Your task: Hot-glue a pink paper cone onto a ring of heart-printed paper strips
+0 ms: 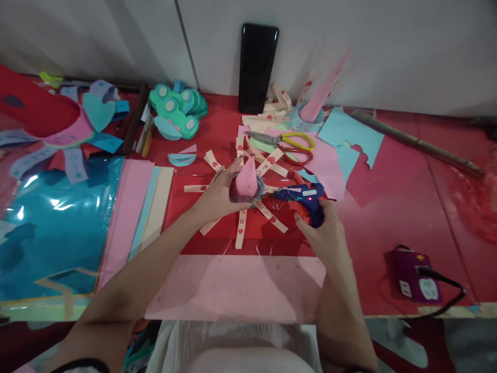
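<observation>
My left hand (218, 196) is wrapped round the base of a small pink paper cone (247, 178), which stands upright inside a blue-grey paper ring. Cream paper strips (240, 228) with red letters and hearts fan out from under the ring. In my right hand (330, 233) is a blue hot glue gun (306, 194), a small red light glowing on its side. Its nozzle points left, close to the right side of the ring; whether it touches cannot be told. Behind them lie scissors (297, 141) with yellow and red handles.
A black phone (258, 68) leans against the wall. Another cone craft (310, 116) and blue paper scraps (349, 132) lie behind right; a stick (419, 142) lies beyond. Paper sheets (128, 207) are at left. A purple power adapter (417, 274) with a cable sits front right.
</observation>
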A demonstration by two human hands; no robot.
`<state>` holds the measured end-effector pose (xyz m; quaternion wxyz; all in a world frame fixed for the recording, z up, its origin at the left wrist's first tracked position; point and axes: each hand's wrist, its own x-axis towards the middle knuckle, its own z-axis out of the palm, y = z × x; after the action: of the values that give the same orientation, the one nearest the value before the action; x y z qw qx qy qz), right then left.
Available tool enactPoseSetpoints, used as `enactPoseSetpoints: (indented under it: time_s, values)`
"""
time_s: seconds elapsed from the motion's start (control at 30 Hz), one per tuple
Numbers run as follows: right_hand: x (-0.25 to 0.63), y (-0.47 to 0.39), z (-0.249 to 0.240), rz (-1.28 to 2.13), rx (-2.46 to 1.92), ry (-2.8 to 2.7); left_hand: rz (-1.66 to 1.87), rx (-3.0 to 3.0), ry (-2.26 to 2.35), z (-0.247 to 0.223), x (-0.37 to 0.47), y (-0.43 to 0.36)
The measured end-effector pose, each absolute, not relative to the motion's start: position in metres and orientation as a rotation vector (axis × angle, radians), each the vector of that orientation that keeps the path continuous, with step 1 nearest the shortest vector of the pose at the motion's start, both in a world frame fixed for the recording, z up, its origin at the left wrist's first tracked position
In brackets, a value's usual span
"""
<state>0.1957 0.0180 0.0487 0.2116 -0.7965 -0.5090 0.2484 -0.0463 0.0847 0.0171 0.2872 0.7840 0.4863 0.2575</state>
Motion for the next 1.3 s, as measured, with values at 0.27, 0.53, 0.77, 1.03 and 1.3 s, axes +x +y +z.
enactPoseSetpoints:
  time_s: [0.27,0.53,0.77,1.03,1.3]
  values:
    - [0.198,0.018,0.048,0.649,-2.174,-1.414,1.019,2.133,1.267,0.026,-0.054,0.084]
    - [0.199,0.018,0.047,0.658,-2.187,-1.404,0.762,2.559,1.284,0.038,-0.066,0.068]
    - [0.199,0.019,0.047,0.665,-2.187,-1.399,0.427,2.996,1.022,0.026,-0.056,0.036]
    - [0.199,0.019,0.047,0.657,-2.167,-1.389,0.310,2.972,1.177,0.013,-0.048,0.014]
    - [0.198,0.018,0.049,0.661,-2.092,-1.333,0.337,2.972,1.223,0.014,-0.044,0.011]
